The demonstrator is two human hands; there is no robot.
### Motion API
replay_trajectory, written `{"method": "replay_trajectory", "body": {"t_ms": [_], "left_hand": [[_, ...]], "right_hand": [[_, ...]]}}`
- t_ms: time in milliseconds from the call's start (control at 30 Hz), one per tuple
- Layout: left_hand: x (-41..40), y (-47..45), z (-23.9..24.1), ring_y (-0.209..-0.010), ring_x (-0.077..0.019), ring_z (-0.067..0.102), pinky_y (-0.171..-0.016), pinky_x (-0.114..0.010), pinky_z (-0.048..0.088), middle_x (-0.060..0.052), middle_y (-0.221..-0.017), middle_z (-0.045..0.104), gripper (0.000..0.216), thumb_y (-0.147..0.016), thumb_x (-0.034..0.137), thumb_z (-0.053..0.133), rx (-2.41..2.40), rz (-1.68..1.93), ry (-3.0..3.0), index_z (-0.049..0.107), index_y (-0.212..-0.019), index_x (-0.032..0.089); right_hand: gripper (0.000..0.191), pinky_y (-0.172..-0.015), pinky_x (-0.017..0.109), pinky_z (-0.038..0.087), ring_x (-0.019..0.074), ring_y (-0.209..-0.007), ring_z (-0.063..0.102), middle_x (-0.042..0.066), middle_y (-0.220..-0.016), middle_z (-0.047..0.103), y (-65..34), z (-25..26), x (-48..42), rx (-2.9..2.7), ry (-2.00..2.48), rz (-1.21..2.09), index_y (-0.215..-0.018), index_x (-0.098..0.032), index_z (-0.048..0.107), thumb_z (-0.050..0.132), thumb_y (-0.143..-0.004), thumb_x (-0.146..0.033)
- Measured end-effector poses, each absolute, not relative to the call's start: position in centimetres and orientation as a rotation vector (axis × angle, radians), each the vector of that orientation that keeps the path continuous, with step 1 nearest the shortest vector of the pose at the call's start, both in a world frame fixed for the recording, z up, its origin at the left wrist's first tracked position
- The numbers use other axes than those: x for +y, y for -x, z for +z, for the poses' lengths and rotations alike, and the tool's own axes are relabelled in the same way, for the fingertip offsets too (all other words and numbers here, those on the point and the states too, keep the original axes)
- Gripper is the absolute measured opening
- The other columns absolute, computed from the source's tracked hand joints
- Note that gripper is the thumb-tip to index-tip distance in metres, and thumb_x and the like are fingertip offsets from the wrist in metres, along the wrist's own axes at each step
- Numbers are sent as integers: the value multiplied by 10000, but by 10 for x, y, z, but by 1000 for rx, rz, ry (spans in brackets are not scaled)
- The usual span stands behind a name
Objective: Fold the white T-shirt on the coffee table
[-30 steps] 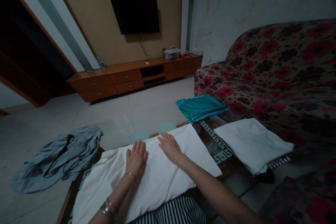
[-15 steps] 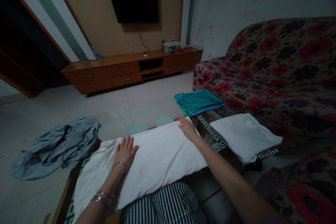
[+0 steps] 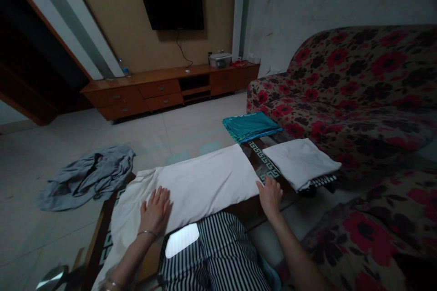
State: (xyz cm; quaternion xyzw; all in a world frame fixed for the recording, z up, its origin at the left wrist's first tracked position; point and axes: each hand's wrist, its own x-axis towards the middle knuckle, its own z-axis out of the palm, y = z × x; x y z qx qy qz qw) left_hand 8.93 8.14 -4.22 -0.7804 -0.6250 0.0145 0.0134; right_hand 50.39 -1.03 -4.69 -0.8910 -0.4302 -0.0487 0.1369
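Note:
A long white piece of fabric (image 3: 201,182), perhaps a garment folded lengthwise, lies across the low glass-topped table in front of me. My left hand (image 3: 155,209) rests flat on its left part with the fingers stretched out. At the near right corner of the fabric is my right hand (image 3: 271,195), its thumb by the edge and its fingers loosely apart. To the right lies a folded white cloth (image 3: 300,161) on top of striped and dark fabric. Farther back sits a stack of folded teal fabric (image 3: 251,125). A crumpled grey cloth (image 3: 92,177) lies beyond the left end.
The table (image 3: 261,159) has a key-pattern border and a wooden edge. A flowered sofa (image 3: 341,86) stands along the right. Across the tiled floor is a wooden TV cabinet (image 3: 136,93) under a wall-mounted television (image 3: 172,2). My striped-clad legs (image 3: 221,254) are close to the table.
My right hand has moved from the far right corner of the white fabric toward me to its near right corner. My left hand stays flat on the fabric. The view has shifted slightly.

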Motion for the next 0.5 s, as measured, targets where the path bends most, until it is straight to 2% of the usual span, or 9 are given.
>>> {"method": "replay_trajectory", "body": {"t_ms": [167, 333, 400, 500], "left_hand": [[83, -81, -56, -1442, -258, 213, -1130, -534, 180, -59, -1555, 275, 522, -973, 339, 241, -1875, 27, 2390, 380, -1460, 213], [85, -72, -65, -1438, -267, 224, -1131, -523, 170, -71, -1549, 285, 525, -965, 362, 274, -1822, -32, 2393, 395, -1454, 213], [85, -73, -65, -1436, -274, 230, -1133, -528, 159, -78, -1545, 293, 520, -962, 362, 296, -1828, -39, 2390, 408, -1446, 212], [82, -75, -61, -1430, -281, 243, -1135, -543, 149, -88, -1543, 297, 517, -963, 358, 308, -1859, -51, 2407, 410, -1444, 198]], "right_hand": [[262, -806, 355, 356, 255, -984, 578, 124, -1013, 675, -514, -58, -10, -1364, 2524, -102, -1157, -149, 583, 488, -938, -257], [227, -799, 368, 360, 266, -966, 574, 130, -974, 669, -529, -48, -13, -1440, 2529, -130, -1074, -171, 637, 519, -926, -296], [317, -819, 392, 371, 292, -1011, 557, 166, -1031, 656, -521, -42, -8, -1432, 2506, -217, -1154, -161, 621, 517, -924, -352], [444, -939, 421, 358, 313, -1215, 460, 189, -1275, 570, -491, -42, 8, -1617, 2261, -323, -1311, -149, 534, 469, -939, -382]]}}
